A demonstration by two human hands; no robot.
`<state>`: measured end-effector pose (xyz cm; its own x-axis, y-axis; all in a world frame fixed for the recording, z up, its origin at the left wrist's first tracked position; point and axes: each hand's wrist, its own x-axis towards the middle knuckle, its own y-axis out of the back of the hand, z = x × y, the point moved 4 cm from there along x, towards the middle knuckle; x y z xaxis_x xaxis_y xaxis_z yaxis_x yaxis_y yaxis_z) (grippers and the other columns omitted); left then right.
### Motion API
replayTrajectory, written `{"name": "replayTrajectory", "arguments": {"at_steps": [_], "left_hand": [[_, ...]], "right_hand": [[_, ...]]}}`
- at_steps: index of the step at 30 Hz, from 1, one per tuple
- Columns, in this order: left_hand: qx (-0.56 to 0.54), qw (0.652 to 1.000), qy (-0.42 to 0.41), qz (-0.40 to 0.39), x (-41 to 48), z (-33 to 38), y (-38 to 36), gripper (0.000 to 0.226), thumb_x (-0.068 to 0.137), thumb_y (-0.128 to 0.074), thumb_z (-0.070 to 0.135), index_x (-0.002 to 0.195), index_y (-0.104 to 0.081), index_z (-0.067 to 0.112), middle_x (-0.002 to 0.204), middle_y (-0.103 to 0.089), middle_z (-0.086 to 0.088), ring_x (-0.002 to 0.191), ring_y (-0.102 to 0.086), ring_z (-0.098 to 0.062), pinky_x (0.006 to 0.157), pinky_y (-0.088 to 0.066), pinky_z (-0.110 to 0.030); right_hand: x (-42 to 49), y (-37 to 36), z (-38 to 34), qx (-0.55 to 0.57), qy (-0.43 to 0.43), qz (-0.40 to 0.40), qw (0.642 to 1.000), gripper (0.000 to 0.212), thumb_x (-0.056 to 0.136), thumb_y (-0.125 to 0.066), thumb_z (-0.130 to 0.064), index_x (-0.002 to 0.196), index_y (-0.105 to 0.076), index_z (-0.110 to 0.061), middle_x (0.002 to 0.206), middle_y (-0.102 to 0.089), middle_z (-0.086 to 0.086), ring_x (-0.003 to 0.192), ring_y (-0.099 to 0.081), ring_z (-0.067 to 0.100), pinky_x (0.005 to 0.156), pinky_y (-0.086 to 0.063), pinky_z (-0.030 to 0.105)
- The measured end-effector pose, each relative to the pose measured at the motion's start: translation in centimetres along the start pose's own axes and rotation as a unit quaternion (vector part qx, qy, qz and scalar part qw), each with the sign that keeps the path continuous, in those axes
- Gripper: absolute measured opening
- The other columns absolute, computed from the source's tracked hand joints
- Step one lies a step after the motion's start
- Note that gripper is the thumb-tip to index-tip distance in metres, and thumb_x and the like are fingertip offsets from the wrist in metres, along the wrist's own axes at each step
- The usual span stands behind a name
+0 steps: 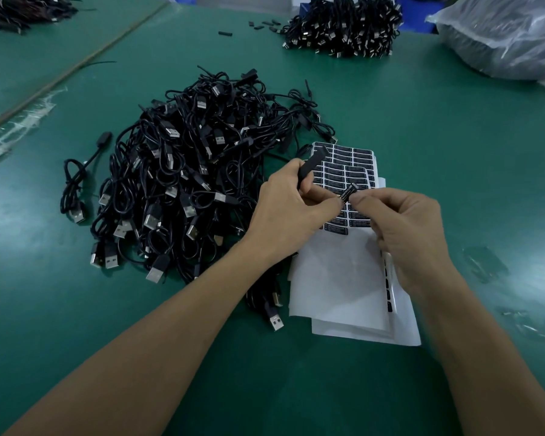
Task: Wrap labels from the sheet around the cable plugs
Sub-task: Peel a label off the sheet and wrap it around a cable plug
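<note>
My left hand (290, 206) is curled round a plug (310, 166), whose long axis points up and right, away from me, over the sheet (337, 272). My right hand (406, 228) pinches a label (348, 192), which slants the same way between both hands.

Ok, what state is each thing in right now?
left hand: grips the cable plug.
right hand: pinches the label.
cable plug: held tilted over the sheet.
label: off the sheet, between both hands' fingertips.
label sheet: lying flat, lower part already stripped.
cable pile: loose, tangled.
</note>
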<state>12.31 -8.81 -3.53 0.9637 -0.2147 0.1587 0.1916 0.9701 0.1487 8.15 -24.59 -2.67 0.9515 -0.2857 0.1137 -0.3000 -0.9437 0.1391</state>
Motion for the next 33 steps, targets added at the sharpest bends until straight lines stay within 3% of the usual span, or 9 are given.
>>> {"name": "replayTrajectory", "arguments": {"at_steps": [3,6,9,13,16,18,22,27,33], "left_hand": [[0.003,1.0,0.001,-0.014,0.1,-0.2,0.0,0.042,0.07,-0.074,0.015,0.077,-0.033,0.02,0.074,-0.075,0.001,0.078,-0.071,-0.03,0.085,-0.056,-0.058],[0.019,1.0,-0.005,-0.009,0.0,-0.2,-0.2,0.04,0.074,-0.076,0.024,0.078,-0.037,0.019,0.078,-0.076,-0.002,0.081,-0.073,-0.026,0.084,-0.058,-0.05],[0.029,1.0,-0.006,0.008,-0.2,0.0,-0.3,0.025,0.089,-0.064,0.039,0.078,-0.049,0.023,0.085,-0.075,-0.003,0.078,-0.073,-0.016,0.066,-0.057,-0.03],[0.016,1.0,0.012,0.012,0.0,-0.1,-0.1,0.035,0.101,-0.043,0.018,0.068,-0.052,0.023,0.088,-0.075,-0.003,0.077,-0.072,-0.016,0.062,-0.054,-0.026],[0.08,0.996,-0.029,0.004,0.1,0.1,-0.2,0.031,0.101,-0.05,0.014,0.074,-0.065,0.013,0.082,-0.072,-0.005,0.08,-0.068,-0.018,0.073,-0.054,-0.032],[0.131,0.988,-0.077,0.001,0.1,0.4,-0.3,0.028,0.102,-0.054,0.016,0.081,-0.068,0.003,0.072,-0.062,-0.005,0.076,-0.056,-0.015,0.072,-0.044,-0.026],[0.112,0.991,-0.067,-0.02,0.1,0.2,-0.1,0.024,0.099,-0.061,0.018,0.077,-0.07,0.018,0.058,-0.051,0.005,0.059,-0.044,-0.004,0.06,-0.036,-0.017],[0.064,0.996,-0.064,-0.008,0.1,0.5,0.3,0.017,0.089,-0.076,0.016,0.086,-0.074,0.032,0.077,-0.075,0.003,0.073,-0.068,-0.017,0.072,-0.058,-0.03],[0.066,0.995,-0.054,-0.059,0.2,0.2,0.9,0.025,0.081,-0.083,0.01,0.092,-0.074,0.031,0.079,-0.075,0.005,0.074,-0.071,-0.008,0.073,-0.057,-0.02]], "right_hand": [[0.1,-0.1,0.0,-0.01,-0.002,-0.012,1.0,0.02,0.086,-0.073,-0.01,0.07,-0.075,-0.02,0.045,-0.051,-0.018,0.041,-0.043,-0.001,0.044,-0.032,0.006],[0.1,-0.1,0.2,-0.018,-0.004,-0.009,1.0,0.026,0.087,-0.072,-0.011,0.064,-0.075,-0.022,0.05,-0.053,-0.011,0.045,-0.039,0.003,0.042,-0.032,0.012],[0.2,0.0,0.5,-0.016,-0.007,0.015,1.0,0.028,0.088,-0.071,-0.012,0.064,-0.075,-0.025,0.051,-0.049,-0.008,0.045,-0.033,0.006,0.039,-0.03,0.017],[0.2,-0.1,0.2,0.076,-0.005,0.012,0.997,0.032,0.091,-0.067,-0.009,0.064,-0.071,-0.024,0.058,-0.044,-0.007,0.053,-0.033,0.008,0.045,-0.03,0.018],[0.1,-0.4,-0.2,0.175,-0.003,-0.033,0.984,0.03,0.092,-0.065,-0.006,0.069,-0.073,-0.024,0.069,-0.057,-0.003,0.063,-0.051,0.008,0.052,-0.043,0.02],[0.0,-0.6,-0.2,0.19,0.0,-0.051,0.98,0.028,0.092,-0.065,-0.006,0.072,-0.075,-0.024,0.075,-0.066,-0.003,0.073,-0.062,0.01,0.059,-0.049,0.022],[0.0,-0.8,0.0,0.165,0.011,-0.047,0.985,0.029,0.091,-0.066,-0.004,0.073,-0.078,-0.023,0.076,-0.072,0.0,0.079,-0.067,0.015,0.069,-0.052,0.023],[0.2,-0.5,0.4,0.173,0.013,-0.028,0.984,0.023,0.088,-0.07,-0.006,0.074,-0.079,-0.022,0.075,-0.072,0.0,0.077,-0.067,0.016,0.077,-0.054,0.023],[0.3,-1.0,0.8,0.186,0.007,-0.029,0.982,0.027,0.09,-0.068,0.0,0.073,-0.077,-0.019,0.075,-0.072,0.001,0.077,-0.067,0.014,0.08,-0.054,0.023]]}}
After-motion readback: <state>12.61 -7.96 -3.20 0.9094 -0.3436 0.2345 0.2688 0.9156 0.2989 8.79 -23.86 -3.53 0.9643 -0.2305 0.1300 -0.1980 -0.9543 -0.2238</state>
